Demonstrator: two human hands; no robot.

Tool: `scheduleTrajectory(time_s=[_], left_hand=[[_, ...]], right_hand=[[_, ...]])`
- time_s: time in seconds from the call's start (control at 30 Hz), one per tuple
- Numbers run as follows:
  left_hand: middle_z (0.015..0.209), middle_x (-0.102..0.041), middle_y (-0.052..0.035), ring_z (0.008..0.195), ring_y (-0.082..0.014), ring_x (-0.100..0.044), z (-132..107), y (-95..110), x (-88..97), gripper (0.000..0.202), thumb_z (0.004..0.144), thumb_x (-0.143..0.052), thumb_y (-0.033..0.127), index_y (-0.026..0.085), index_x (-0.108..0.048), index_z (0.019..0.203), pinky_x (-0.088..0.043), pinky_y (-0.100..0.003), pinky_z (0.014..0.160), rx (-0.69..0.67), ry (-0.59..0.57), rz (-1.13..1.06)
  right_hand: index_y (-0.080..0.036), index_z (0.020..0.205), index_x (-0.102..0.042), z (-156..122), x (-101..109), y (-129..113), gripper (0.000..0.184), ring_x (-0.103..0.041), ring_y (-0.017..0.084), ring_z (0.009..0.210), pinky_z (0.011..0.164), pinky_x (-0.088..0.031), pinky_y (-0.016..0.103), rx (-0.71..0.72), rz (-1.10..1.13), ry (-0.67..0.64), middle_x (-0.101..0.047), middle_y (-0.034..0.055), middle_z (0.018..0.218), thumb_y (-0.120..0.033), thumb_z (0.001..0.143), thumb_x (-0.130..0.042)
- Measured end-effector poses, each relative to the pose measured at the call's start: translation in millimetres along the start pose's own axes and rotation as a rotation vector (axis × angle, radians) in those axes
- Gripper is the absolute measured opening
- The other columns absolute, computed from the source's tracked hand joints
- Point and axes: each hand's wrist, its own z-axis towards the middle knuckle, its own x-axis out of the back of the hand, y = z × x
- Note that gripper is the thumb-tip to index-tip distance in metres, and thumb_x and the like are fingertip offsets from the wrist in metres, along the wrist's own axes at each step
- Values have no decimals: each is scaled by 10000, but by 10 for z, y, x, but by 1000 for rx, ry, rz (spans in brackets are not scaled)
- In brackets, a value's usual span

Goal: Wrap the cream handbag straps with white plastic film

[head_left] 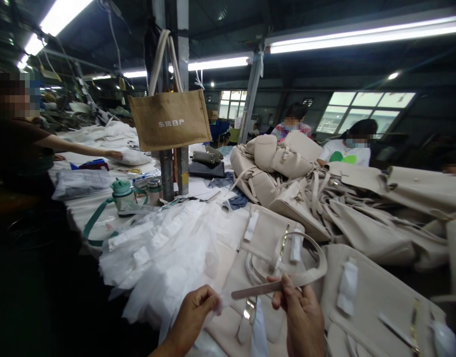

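Observation:
My left hand (pixel 194 310) is low in the middle, fingers pinched on a small piece of white wrapping tissue (pixel 221 301). My right hand (pixel 300 312) is beside it, thumb and fingers closed on the end of a beige bag strap (pixel 287 285). The strap curves up to a cream handbag (pixel 268 238) lying flat in front of me, with white tissue wrapped round its fittings. A heap of white tissue sheets (pixel 168 253) lies just left of the bag.
A pile of cream handbags (pixel 324 198) covers the right of the table. A brown jute tote (pixel 170 119) hangs on a post. A green bottle (pixel 122 193) stands at left. One person (pixel 23 144) reaches over the table at left; two others (pixel 349 146) sit at the back.

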Motion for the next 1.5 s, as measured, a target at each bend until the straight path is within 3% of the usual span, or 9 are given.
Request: scheduleTrajectory(time_s=[0.37, 0.53, 0.83, 1.03, 1.23, 1.3, 1.4, 1.43, 1.5], left_hand=[[687, -500, 9, 690, -160, -480, -99, 107, -52, 366, 940, -442, 462, 190, -538, 714, -360, -239, 659, -142, 76, 239], [770, -564, -26, 773, -185, -541, -115, 89, -68, 351, 965, -393, 432, 198, -563, 766, -390, -254, 729, -210, 82, 346], [847, -646, -46, 839, -203, -586, -98, 27, -89, 323, 962, -414, 425, 223, -628, 827, -428, -253, 771, -269, 57, 353], [827, -651, -51, 828, -212, -589, -110, 130, -185, 328, 958, -418, 428, 228, -650, 841, -434, -270, 760, -256, 60, 387], [853, -678, -51, 855, -218, -596, -139, 174, -284, 306, 959, -430, 395, 249, -678, 856, -428, -275, 766, -241, -10, 435], [797, -667, -38, 798, -203, -593, -155, 151, -289, 309, 962, -427, 382, 243, -668, 828, -412, -268, 726, -223, -30, 482], [726, -629, -19, 741, -185, -577, -176, 124, -290, 322, 967, -423, 387, 225, -620, 769, -382, -261, 679, -188, -23, 532], [723, -622, -14, 737, -181, -574, -183, 121, -291, 325, 969, -418, 391, 222, -605, 764, -378, -260, 674, -180, -22, 537], [711, -610, -7, 724, -175, -572, -202, 124, -283, 337, 974, -405, 401, 218, -591, 761, -380, -257, 666, -156, -34, 531]], right_hand=[[-206, 959, -571, -35, -16, -39, 342, -493, 108, 562, 666, -436, 269, -28, 80, 17, -671, -21, 742, -501, 816, -669], [-200, 909, -571, -51, 6, 15, 353, -470, 117, 521, 610, -428, 256, -59, 88, -57, -584, -53, 570, -534, 823, -647], [-194, 919, -595, -91, -51, 68, 348, -484, 126, 542, 600, -423, 243, -71, 104, -62, -564, -49, 555, -523, 822, -652], [-169, 901, -642, -180, -156, 349, 396, -424, 98, 475, 461, -333, 216, -197, 278, -157, -519, -42, 525, -519, 742, -738], [-158, 853, -653, -472, -327, 734, 514, -315, 49, 433, 368, -176, 171, -397, 326, -213, -498, -36, 574, -560, 586, -828], [-161, 852, -639, -540, -333, 763, 518, -388, 66, 468, 362, -211, 161, -438, 353, -240, -576, 2, 663, -570, 590, -821], [-189, 1032, -616, -565, -281, 733, 538, -528, 106, 599, 420, -361, 180, -447, 403, -235, -659, 69, 979, -538, 662, -792], [-188, 1047, -612, -564, -259, 720, 532, -550, 118, 633, 452, -398, 194, -435, 387, -243, -660, 69, 994, -517, 671, -794], [-155, 949, -633, -569, -220, 706, 470, -545, 123, 602, 482, -414, 214, -414, 288, -297, -659, 40, 814, -501, 676, -795]])
